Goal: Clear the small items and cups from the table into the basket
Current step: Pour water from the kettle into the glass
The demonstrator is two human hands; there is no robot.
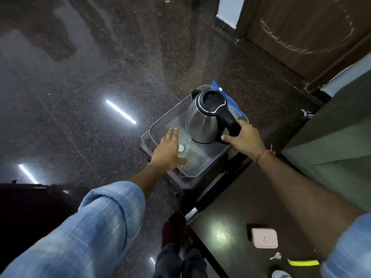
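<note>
A translucent grey perforated basket (170,117) sits on a dark stool beside the table. Inside it stands a steel kettle (202,121) with a black lid and handle. My right hand (244,138) grips the kettle's handle. A clear glass cup (183,147) stands in the basket in front of the kettle. My left hand (167,150) reaches over the basket with straight fingers, next to the cup; whether it touches the cup I cannot tell. On the dark table (236,197) lie a pink box (265,238), a small key (276,256) and a yellow strip (303,262).
A blue packet (226,95) pokes out behind the kettle at the basket's far side. A wooden door (301,33) stands at the upper right and a grey cabinet (331,141) on the right. Polished stone floor stretches to the left. A dark seat (30,207) is at the lower left.
</note>
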